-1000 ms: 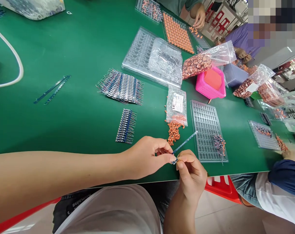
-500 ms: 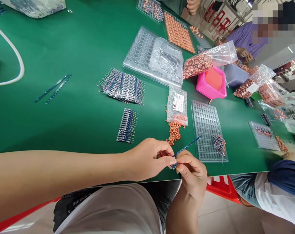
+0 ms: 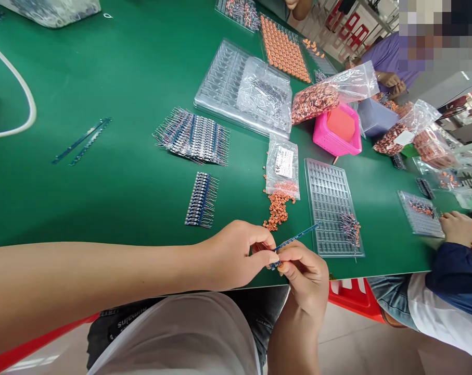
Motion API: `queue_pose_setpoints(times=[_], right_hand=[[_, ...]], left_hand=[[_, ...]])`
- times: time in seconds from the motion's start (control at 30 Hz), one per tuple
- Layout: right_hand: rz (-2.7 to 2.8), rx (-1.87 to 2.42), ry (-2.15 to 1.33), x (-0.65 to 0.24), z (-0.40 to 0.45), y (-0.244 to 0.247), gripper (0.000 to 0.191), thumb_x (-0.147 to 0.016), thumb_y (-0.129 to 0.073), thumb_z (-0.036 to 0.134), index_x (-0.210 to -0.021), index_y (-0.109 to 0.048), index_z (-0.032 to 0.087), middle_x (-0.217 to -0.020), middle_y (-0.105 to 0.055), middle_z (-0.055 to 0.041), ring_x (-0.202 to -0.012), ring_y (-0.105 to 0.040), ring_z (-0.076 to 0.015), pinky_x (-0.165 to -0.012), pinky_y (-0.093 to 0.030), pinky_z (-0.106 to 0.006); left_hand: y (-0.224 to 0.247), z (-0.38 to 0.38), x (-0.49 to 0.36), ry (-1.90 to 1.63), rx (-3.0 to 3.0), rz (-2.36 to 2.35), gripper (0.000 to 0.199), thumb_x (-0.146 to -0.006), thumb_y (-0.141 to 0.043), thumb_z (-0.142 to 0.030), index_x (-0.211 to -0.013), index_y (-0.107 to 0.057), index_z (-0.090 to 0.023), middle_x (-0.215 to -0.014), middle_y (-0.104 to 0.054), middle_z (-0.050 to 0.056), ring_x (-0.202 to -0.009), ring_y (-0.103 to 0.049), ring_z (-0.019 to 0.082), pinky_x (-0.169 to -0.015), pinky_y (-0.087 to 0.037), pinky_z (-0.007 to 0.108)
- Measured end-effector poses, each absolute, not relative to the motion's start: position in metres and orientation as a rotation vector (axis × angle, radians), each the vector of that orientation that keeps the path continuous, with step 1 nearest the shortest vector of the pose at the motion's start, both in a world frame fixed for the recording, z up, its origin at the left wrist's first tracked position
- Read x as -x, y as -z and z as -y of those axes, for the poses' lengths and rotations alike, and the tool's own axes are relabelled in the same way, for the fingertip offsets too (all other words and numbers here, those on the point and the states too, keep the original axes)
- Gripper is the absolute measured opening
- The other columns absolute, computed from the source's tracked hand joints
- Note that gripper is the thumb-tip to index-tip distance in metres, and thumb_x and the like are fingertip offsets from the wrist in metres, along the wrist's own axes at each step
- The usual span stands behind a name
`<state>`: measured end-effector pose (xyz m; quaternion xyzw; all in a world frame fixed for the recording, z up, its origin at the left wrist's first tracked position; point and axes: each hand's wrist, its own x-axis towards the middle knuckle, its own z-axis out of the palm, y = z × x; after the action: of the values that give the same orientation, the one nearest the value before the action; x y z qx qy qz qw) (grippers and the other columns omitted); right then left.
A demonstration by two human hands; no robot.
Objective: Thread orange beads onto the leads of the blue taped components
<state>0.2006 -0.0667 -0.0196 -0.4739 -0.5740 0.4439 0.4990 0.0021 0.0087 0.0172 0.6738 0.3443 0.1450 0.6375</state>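
Note:
My left hand (image 3: 245,255) is closed on a narrow blue circuit strip (image 3: 297,237), whose free end sticks out to the upper right. My right hand (image 3: 304,268) pinches at the strip's near end, its fingertips touching those of my left hand; any small part between them is hidden. Just beyond the hands lies a pile of small orange rings (image 3: 278,211), spilling from a labelled clear bag (image 3: 283,164). To the right, a clear slotted tray (image 3: 329,198) holds a bunch of wired parts (image 3: 350,229). A small board panel with pins (image 3: 202,200) lies to the left.
A fanned stack of boards (image 3: 194,136) lies behind the small panel. Farther back are a large clear tray (image 3: 220,78), a bag of copper-coloured rings (image 3: 316,102) and a pink basket (image 3: 337,136). Two blue strips (image 3: 81,141) lie left. A neighbour's hand (image 3: 459,227) is at the right.
The view has shifted slightly. My hands keep nearly the same pose around the strip. At the right, the neighbour's hand has moved up and left to the small tray there.

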Motion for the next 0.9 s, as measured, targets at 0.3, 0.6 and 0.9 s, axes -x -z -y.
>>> queue_pose_setpoints(times=[0.3,0.6,0.9], right_hand=[[1.383,1.204,-1.011,-0.2001,0.0682,0.0218,0.004,-0.089,-0.075,0.027,-0.09,-0.078,0.025,-0.073,-0.068,-0.0025,-0.065,-0.061,-0.0164,-0.055,-0.046,-0.028],[1.4,1.181,-1.04,-0.2003,0.0673,0.0206,0.004,-0.089,-0.074,0.027,-0.091,-0.078,0.026,-0.074,-0.068,-0.0022,-0.067,-0.061,-0.0167,-0.057,-0.046,-0.029],[1.398,1.215,-1.044,-0.2006,0.0665,0.0198,0.004,-0.089,-0.074,0.027,-0.088,-0.077,0.025,-0.074,-0.067,-0.0017,-0.067,-0.059,-0.0162,-0.058,-0.046,-0.029]], left_hand=[[-0.0165,-0.0079,-0.002,-0.358,-1.583,-0.768,0.025,-0.092,-0.054,-0.03,-0.082,-0.069,-0.014,-0.074,-0.064,0.001,-0.063,-0.047,0.011,-0.055,-0.036,0.021],[-0.0149,-0.0068,-0.0029,-0.377,-1.547,-0.775,0.024,-0.09,-0.056,-0.031,-0.077,-0.069,-0.016,-0.07,-0.063,-0.001,-0.058,-0.045,0.011,-0.051,-0.034,0.021],[-0.0128,-0.0072,-0.0017,-0.398,-1.581,-0.779,0.025,-0.092,-0.055,-0.032,-0.08,-0.07,-0.016,-0.074,-0.067,0.001,-0.06,-0.049,0.011,-0.053,-0.038,0.021]])
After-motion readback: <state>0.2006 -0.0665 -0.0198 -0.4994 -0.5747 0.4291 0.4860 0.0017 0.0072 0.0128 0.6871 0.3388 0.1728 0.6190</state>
